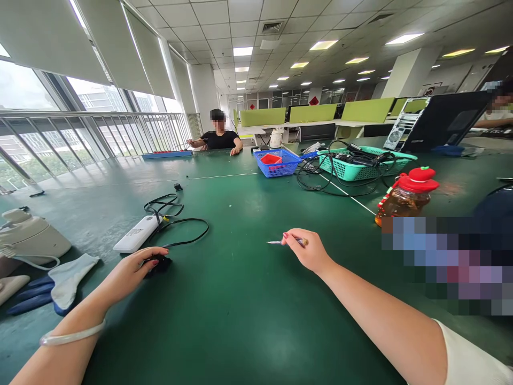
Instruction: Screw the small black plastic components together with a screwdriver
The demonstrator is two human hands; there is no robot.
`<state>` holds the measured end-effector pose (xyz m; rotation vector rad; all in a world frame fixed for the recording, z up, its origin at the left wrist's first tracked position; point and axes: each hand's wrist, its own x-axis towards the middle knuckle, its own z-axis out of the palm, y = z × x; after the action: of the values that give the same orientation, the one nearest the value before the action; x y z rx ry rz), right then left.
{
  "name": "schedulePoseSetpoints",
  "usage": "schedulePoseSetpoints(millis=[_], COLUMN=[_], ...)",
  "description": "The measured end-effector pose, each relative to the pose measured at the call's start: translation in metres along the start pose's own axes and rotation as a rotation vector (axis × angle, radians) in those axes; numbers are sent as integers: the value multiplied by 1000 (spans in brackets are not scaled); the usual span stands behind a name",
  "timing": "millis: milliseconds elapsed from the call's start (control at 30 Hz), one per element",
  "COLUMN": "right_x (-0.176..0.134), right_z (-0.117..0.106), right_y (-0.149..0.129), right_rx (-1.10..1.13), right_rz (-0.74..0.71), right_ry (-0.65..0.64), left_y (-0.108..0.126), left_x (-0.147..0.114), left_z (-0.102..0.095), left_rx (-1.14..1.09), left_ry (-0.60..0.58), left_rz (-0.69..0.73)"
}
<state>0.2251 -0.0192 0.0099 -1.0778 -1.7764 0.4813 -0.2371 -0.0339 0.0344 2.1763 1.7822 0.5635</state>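
My right hand (308,250) is closed round a small screwdriver (276,243). Its thin metal shaft points left, and the handle end shows past my fingers. On the left, my left hand (134,268) has its thumb and fingers closed on a small black object (159,266) at the tabletop; its kind is hard to make out, as my fingers cover part of it. Just beyond that hand lies a white box-shaped device (137,234), with a black cable (207,227) looping beside it on the green table (240,321).
A blue-and-white work glove (72,278) and a beige device (34,235) lie at the left. Farther back are a blue basket (276,170), a green basket (352,171) of cables and a red-lidded jar (406,198). A person (219,140) sits at the far end.
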Motion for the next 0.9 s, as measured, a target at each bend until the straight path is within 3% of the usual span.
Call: schedulePoseSetpoints(millis=[700,900], right_x=[0,0], right_z=[-1,-1], right_y=[1,-2], right_rx=[-1,-7], right_rz=[-16,-12], right_ry=[-10,-25], left_y=[11,15], left_x=[-3,-4], left_z=[-7,-9], left_rx=[83,132], left_ry=[-46,-55], left_rz=[-67,-163])
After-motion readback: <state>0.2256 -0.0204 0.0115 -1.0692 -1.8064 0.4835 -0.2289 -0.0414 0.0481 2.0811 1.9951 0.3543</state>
